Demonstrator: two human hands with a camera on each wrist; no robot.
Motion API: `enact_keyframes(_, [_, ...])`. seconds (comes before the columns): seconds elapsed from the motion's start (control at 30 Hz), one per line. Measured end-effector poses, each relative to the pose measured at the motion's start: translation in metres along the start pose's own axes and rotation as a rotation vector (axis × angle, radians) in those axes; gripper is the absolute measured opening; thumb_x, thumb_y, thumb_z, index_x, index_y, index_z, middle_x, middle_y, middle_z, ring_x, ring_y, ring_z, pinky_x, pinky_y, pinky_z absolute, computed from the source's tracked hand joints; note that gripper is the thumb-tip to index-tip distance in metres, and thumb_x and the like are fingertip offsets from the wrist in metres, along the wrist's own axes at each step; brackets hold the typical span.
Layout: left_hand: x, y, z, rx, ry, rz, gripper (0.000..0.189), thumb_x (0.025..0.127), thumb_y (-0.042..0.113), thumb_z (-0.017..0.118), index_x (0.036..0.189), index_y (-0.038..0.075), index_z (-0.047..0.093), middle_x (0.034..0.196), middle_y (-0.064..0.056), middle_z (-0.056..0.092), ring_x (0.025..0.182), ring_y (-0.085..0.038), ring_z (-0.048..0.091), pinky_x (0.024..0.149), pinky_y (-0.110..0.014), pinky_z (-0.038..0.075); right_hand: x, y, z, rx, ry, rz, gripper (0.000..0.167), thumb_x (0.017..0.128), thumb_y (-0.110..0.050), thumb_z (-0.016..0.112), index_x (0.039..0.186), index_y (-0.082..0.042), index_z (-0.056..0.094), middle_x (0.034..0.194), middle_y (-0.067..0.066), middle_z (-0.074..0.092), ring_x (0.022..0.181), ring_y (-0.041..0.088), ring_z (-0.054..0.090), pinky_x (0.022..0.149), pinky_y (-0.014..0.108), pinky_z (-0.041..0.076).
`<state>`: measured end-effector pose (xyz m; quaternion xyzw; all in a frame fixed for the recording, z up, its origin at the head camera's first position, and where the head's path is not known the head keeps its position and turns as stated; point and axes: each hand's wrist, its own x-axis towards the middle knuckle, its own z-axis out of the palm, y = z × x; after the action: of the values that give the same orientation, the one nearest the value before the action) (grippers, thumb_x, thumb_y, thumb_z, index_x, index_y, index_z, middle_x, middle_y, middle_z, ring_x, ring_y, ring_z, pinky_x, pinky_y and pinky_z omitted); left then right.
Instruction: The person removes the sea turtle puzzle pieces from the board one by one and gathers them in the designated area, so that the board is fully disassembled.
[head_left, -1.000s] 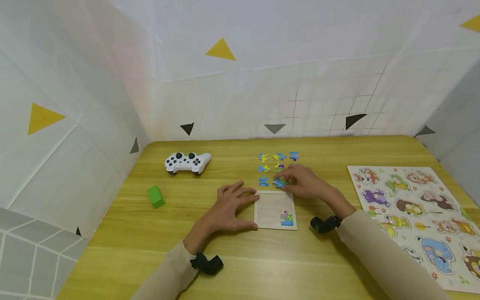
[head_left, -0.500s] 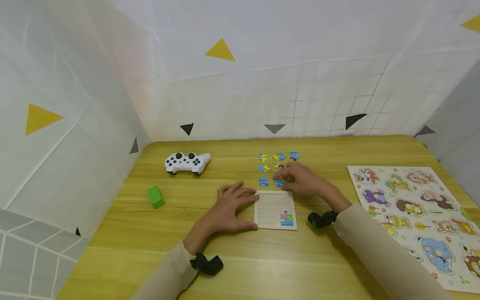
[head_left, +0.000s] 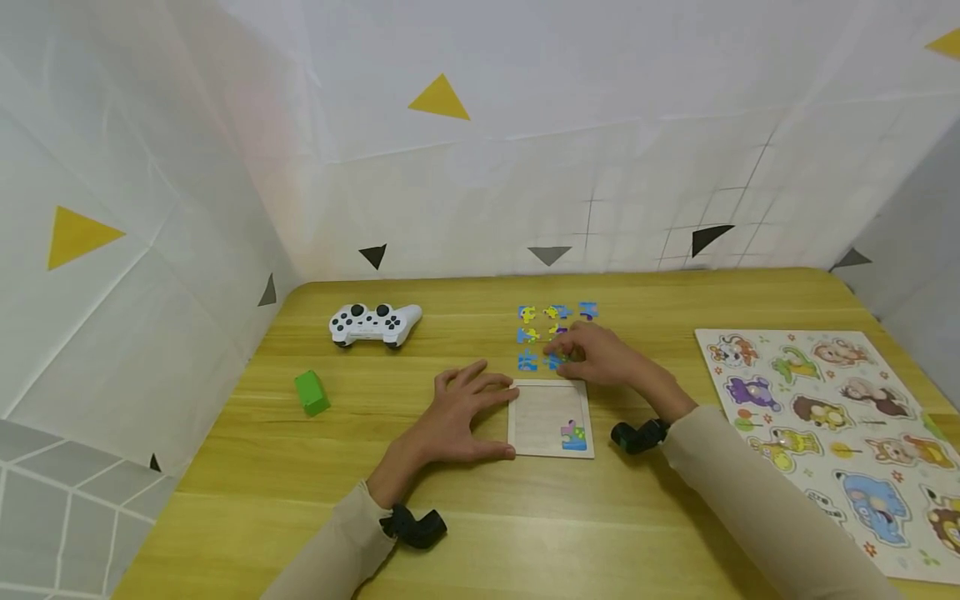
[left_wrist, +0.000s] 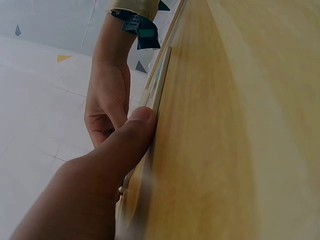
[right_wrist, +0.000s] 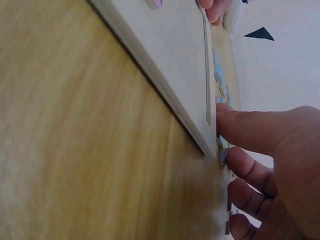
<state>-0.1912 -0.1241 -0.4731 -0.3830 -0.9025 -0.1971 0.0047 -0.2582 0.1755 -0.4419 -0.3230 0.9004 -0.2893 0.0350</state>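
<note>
A square wooden puzzle tray [head_left: 536, 417] lies on the table, with one pink, green and blue jigsaw piece [head_left: 573, 436] in its lower right corner. My left hand [head_left: 461, 421] is spread beside the tray, its thumb and fingertips touching the left edge. Just beyond the tray's far edge, my right hand [head_left: 600, 358] pinches a blue puzzle piece [head_left: 553, 362] at the table, partly covered by the fingers. In the right wrist view the thumb and fingertips are at the edges of that piece [right_wrist: 222, 151]. Several other pieces [head_left: 528, 336] lie in rows behind the tray.
A white game controller [head_left: 375, 325] lies at the back left, with a green block [head_left: 312, 393] in front of it. On the right is a large animal puzzle board [head_left: 821, 442]. White sheeting [head_left: 480, 192] stands behind the table.
My right hand and forearm have shifted slightly left, the fingers drawing in around the blue puzzle piece. The left hand and tray have stayed in place.
</note>
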Motion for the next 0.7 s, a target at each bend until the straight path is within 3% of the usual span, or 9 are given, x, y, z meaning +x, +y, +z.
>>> enact_keyframes(0.23, [0.000,0.000,-0.001,-0.008,-0.004,0.000,0.080,0.082,0.070,0.071,0.150,0.031,0.052,0.154,0.009,0.047,0.156,-0.035,0.022,0.116,-0.061,0.013,-0.001,0.000,-0.001,0.012,0.017,-0.006,0.029,0.090,-0.011,0.076,0.119,-0.007,0.075,0.112,0.008,0.075,0.086,0.022,0.054,0.074,0.032,0.040])
enact_keyframes(0.53, [0.000,0.001,0.000,-0.004,-0.006,0.001,0.081,0.082,0.069,0.071,0.150,0.030,0.052,0.154,0.008,0.047,0.156,-0.036,0.022,0.117,-0.061,0.013,-0.009,0.000,-0.004,0.049,0.038,-0.015,0.030,0.089,-0.010,0.077,0.119,-0.008,0.075,0.088,0.001,0.064,0.080,0.022,0.045,0.071,0.032,0.037])
enact_keyframes(0.7, [0.001,0.000,0.000,0.001,-0.002,0.003,0.081,0.082,0.069,0.071,0.150,0.030,0.052,0.154,0.008,0.047,0.156,-0.035,0.022,0.116,-0.061,0.013,-0.017,-0.002,-0.006,0.051,0.051,-0.038,0.027,0.088,-0.008,0.078,0.116,-0.007,0.076,0.100,0.005,0.072,0.085,0.021,0.050,0.076,0.033,0.039])
